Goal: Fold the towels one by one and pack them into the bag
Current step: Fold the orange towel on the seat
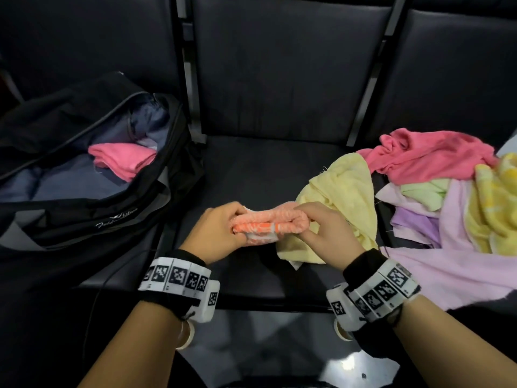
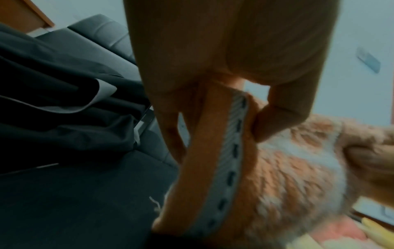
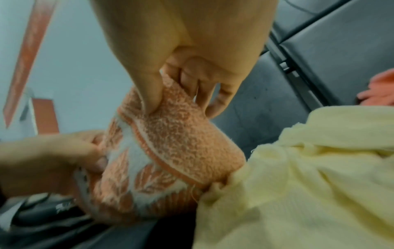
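Left hand: your left hand (image 1: 221, 228) pinches one end of the orange towel (image 1: 264, 224), fingers curled round its edge.
Right hand: your right hand (image 1: 326, 231) grips the other end, thumb on top.
Orange towel: folded into a thick bundle, held between both hands above the seat (image 1: 251, 169).
Bag: the bag (image 1: 92, 208) lies open at your left, a folded pink towel (image 1: 123, 161) inside.
Pile: loose towels (image 1: 436, 191) lie at your right, the yellow towel (image 1: 344, 197) just beside your right hand.

Dark padded seats (image 1: 279, 79), glossy floor (image 1: 279, 345), possibly wooden furniture (image 2: 25, 15).
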A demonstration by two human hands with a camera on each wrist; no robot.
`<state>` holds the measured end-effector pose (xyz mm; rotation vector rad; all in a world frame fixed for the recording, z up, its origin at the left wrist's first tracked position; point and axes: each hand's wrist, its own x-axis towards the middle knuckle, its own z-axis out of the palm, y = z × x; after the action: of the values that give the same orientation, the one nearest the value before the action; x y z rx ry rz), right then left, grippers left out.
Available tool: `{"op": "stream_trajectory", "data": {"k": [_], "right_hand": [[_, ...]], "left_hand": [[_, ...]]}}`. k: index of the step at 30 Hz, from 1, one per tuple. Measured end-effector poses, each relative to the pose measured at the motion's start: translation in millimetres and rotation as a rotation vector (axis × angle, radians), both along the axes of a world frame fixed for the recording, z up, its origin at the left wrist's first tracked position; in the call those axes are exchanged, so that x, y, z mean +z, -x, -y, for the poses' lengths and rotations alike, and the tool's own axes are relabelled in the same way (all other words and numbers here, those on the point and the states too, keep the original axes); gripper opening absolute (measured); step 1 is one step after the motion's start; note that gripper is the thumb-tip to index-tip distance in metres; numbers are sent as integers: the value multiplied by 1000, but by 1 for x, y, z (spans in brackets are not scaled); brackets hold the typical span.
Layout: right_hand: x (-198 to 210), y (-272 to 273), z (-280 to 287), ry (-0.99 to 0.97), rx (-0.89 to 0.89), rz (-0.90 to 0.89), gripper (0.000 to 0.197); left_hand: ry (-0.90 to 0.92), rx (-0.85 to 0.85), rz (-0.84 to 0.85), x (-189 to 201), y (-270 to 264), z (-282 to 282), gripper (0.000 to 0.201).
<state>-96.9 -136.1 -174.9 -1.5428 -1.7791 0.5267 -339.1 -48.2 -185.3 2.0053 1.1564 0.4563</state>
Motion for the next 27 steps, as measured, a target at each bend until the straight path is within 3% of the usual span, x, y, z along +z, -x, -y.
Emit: {"op": "stream_trajectory", "data": {"k": [5,10,16,22,27], "right_hand": [[-11,-11,17,268,-107,-174,19],[-39,-16,24,425,-254,-199,12],[-42,-15,3,381,-340,-100,16],[-60,-14,-6,457,-404,9,31],[-70,-14,-2,541,-516,-184,36]], "left_hand": [[259,-76,33,-7,-4,6,27],[324,-64,10,-30,-10,8,25],[199,77,-1,-42,-16,1,8],[132,102,-82,-54,-22,-3,20],[178,157,-123,-61,-25,-1,14]]}}
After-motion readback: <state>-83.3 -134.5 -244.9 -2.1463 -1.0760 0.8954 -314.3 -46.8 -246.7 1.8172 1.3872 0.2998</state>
